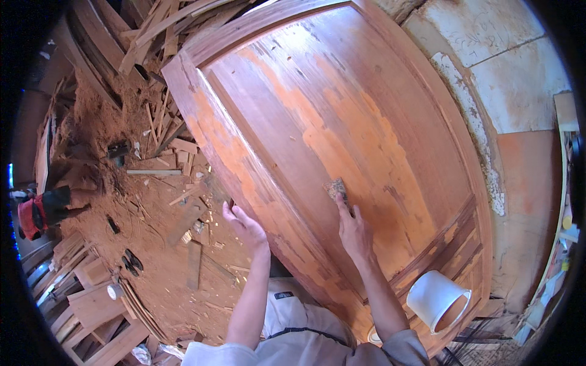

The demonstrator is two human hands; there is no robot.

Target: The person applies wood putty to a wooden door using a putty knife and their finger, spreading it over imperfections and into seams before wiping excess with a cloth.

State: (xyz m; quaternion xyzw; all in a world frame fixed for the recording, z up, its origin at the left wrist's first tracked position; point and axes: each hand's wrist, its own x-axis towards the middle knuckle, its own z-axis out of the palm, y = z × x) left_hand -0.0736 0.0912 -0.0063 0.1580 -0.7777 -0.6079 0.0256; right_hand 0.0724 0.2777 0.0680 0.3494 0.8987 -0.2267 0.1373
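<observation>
In front of me lies a large wooden door [262,91] with a framed panel, patched and streaked with orange filler [360,146]. My right hand [356,235] grips a putty knife [335,188], index finger stretched along it. The smeared blade rests on the panel at the edge of an orange patch. By the door's left edge, my left hand [247,229] is raised with its fingers apart and nothing in it. Whether it touches the edge, I cannot tell. A white bucket [427,296] stands on the door's near right corner, orange-brown inside.
Sawdust and wood scraps [192,213] cover the floor on the left. Piled boards [165,30] lie at the far left, more planks [104,305] at the near left. A pair of sandals [132,261] lies there. Large pale slabs [513,73] are beyond the door's right side.
</observation>
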